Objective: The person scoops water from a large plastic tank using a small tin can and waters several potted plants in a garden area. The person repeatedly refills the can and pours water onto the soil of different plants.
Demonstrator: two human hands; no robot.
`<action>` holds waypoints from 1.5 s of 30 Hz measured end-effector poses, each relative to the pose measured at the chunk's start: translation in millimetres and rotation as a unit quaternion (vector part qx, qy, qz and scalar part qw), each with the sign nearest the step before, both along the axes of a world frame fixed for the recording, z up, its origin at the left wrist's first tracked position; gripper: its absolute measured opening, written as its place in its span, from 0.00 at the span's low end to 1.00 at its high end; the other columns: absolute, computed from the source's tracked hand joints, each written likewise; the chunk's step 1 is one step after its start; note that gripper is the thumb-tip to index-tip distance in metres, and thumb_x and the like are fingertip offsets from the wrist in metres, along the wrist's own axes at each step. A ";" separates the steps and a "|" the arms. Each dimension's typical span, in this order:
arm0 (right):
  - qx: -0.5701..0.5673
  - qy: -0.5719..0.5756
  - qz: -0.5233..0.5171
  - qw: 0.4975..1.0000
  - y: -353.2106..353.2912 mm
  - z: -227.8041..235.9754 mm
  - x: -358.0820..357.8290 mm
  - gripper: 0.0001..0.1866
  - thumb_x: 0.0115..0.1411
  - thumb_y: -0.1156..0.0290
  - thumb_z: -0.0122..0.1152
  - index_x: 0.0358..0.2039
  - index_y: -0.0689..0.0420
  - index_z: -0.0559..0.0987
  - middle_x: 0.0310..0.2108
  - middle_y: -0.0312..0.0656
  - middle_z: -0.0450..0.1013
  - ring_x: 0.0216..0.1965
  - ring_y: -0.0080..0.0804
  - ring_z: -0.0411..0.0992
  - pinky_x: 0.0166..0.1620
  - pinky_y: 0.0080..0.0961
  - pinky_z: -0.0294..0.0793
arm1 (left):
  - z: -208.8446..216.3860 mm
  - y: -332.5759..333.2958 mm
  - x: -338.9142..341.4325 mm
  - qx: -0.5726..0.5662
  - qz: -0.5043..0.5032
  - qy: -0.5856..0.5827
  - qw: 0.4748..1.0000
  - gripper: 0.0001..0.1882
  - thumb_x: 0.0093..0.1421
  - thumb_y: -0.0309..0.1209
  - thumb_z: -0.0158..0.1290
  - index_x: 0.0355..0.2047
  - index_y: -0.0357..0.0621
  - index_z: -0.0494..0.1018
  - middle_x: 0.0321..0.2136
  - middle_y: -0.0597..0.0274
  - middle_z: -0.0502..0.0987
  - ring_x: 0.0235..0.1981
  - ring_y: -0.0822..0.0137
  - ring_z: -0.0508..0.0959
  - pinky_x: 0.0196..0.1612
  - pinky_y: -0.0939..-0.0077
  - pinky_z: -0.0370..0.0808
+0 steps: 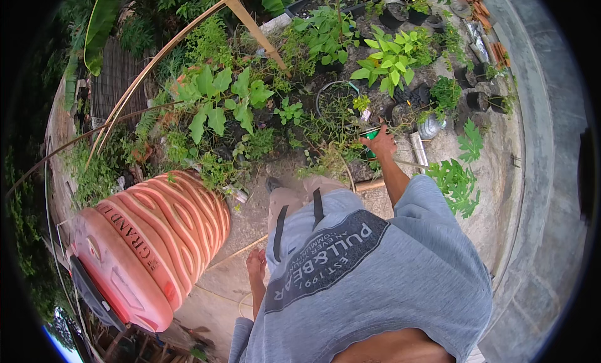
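Note:
My right hand reaches forward into the plants and is closed round a green can. Its fingers partly cover the can, so what is inside cannot be made out. Just beyond it stands a small seedling with yellow-green leaves, next to a pale tag-like piece. Beside my left thigh hangs my left hand, its fingers loosely bent and nothing visible in them.
A large ribbed orange-pink water tank lies at the left. Leafy plants crowd the bed ahead, with a round hoop-like rim among them. Black pots stand at the right, near a papaya-like plant. A thin hose crosses the ground.

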State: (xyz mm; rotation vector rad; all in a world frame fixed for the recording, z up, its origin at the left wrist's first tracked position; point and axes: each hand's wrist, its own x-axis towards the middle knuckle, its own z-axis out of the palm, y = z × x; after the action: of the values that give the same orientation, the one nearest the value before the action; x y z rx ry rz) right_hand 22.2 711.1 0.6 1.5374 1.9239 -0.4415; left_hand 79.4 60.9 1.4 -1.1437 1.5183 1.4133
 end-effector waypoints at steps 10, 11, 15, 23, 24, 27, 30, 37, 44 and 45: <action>0.020 -0.063 0.109 0.992 60.4 -2.4 -50.7 0.56 0.38 0.35 0.75 0.63 0.47 0.60 0.61 0.56 0.60 0.61 0.54 0.64 0.57 0.64 0.59 | -4.5 0.0 18.2 -0.013 0.008 -0.016 1.000 0.22 0.64 0.43 0.55 0.54 0.47 0.69 0.36 0.63 0.78 0.36 0.70 0.77 0.36 0.74 0.74; 0.032 -0.075 0.136 0.987 64.4 1.8 -56.7 0.57 0.38 0.35 0.75 0.63 0.47 0.59 0.62 0.56 0.59 0.61 0.55 0.63 0.57 0.65 0.58 | -2.5 1.5 18.1 -0.013 0.010 -0.022 1.000 0.22 0.64 0.43 0.55 0.54 0.47 0.69 0.36 0.63 0.78 0.37 0.70 0.77 0.36 0.74 0.74; 0.081 -0.110 0.257 0.957 67.9 20.6 -77.7 0.60 0.38 0.36 0.76 0.67 0.46 0.56 0.67 0.57 0.52 0.65 0.56 0.59 0.57 0.68 0.58 | 2.4 3.0 23.7 -0.013 0.021 -0.026 0.999 0.22 0.64 0.43 0.55 0.54 0.47 0.69 0.36 0.64 0.78 0.38 0.70 0.78 0.36 0.74 0.75; -0.059 0.230 -0.119 0.964 59.9 -60.9 -56.6 0.72 0.36 0.33 0.75 0.69 0.60 0.47 0.67 0.61 0.51 0.64 0.55 0.60 0.59 0.57 0.63 | 25.8 20.8 35.7 -0.033 0.069 0.046 0.996 0.20 0.63 0.44 0.58 0.51 0.49 0.71 0.35 0.67 0.77 0.37 0.73 0.78 0.39 0.78 0.74; -0.088 0.318 -0.208 0.921 55.0 -85.3 -46.9 0.74 0.35 0.33 0.75 0.69 0.64 0.45 0.67 0.62 0.51 0.64 0.54 0.60 0.61 0.55 0.62 | 33.5 28.4 33.4 -0.041 0.075 0.056 0.995 0.20 0.63 0.44 0.58 0.51 0.49 0.72 0.36 0.68 0.77 0.37 0.74 0.78 0.39 0.79 0.73; -0.110 0.331 -0.348 0.870 -11.7 -79.4 -33.0 0.79 0.33 0.34 0.77 0.69 0.70 0.40 0.68 0.63 0.49 0.67 0.53 0.54 0.68 0.40 0.58 | 40.6 37.4 42.8 -0.055 0.087 0.072 0.992 0.20 0.63 0.42 0.58 0.51 0.47 0.71 0.36 0.69 0.77 0.36 0.77 0.77 0.39 0.82 0.73; -0.081 0.312 -0.320 0.891 -60.0 -103.1 9.7 0.79 0.37 0.38 0.78 0.70 0.67 0.33 0.69 0.60 0.46 0.68 0.52 0.52 0.68 0.47 0.56 | 40.6 35.7 49.4 -0.054 0.085 0.086 0.991 0.20 0.63 0.39 0.58 0.53 0.45 0.71 0.35 0.70 0.77 0.36 0.79 0.76 0.37 0.85 0.72; -0.055 0.204 -0.168 0.963 -127.5 -87.6 82.1 0.79 0.34 0.35 0.78 0.68 0.73 0.40 0.66 0.64 0.54 0.66 0.53 0.57 0.65 0.36 0.60 | 24.5 2.9 90.3 -0.039 0.124 0.115 0.985 0.22 0.64 0.36 0.58 0.55 0.42 0.69 0.34 0.68 0.76 0.32 0.79 0.75 0.32 0.87 0.70; 0.059 0.409 -0.073 0.908 -173.4 -77.1 80.8 0.56 0.37 0.42 0.80 0.54 0.69 0.61 0.49 0.62 0.72 0.52 0.53 0.72 0.56 0.39 0.70 | -2.8 -62.7 165.6 -0.017 0.159 0.105 0.981 0.21 0.64 0.36 0.58 0.54 0.41 0.69 0.33 0.68 0.76 0.32 0.78 0.74 0.31 0.86 0.70; 0.061 0.403 -0.056 0.912 -187.4 -64.8 73.9 0.57 0.37 0.42 0.80 0.55 0.68 0.60 0.50 0.61 0.71 0.53 0.53 0.71 0.56 0.40 0.70 | -7.5 -75.8 180.2 -0.017 0.163 0.111 0.980 0.21 0.64 0.36 0.58 0.54 0.41 0.69 0.33 0.68 0.76 0.32 0.78 0.74 0.32 0.86 0.70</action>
State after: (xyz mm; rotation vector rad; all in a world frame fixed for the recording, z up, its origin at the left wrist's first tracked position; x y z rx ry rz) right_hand 96.1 523.8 -64.2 1.7057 2.5016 -1.1723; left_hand 259.7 -14.9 -6.0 -1.3383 1.5611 1.7899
